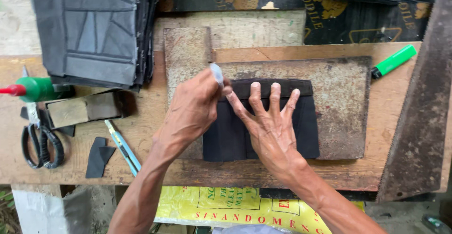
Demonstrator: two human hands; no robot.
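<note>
pressing a black piece flat on the worn board

pressing down with fingers spread, the right hand [273, 130] lies open and flat on a black piece of material [308, 130], which rests on a stained, worn cutting board [348, 111] in the middle of the wooden workbench [405, 92]. the left hand [193, 109] is closed around a small pale marker [217, 73], its tip at the upper left corner of the black piece, just beside the right thumb.

a stack of dark grey sheets [101, 26] sits at the upper left of the bench. near the left edge stand a green bottle with a red tip [33, 89] and a pair of black-handled scissors [41, 142]. a blue-handled utility knife [123, 148] lies just left of the left forearm, with a small black offcut [98, 157] beside it. a green marker pen [393, 61] lies to the upper right of the board, and a rusty saw blade [419, 121] runs down the right side of the bench. a yellow printed bag [226, 210] shows below the bench edge.
</note>
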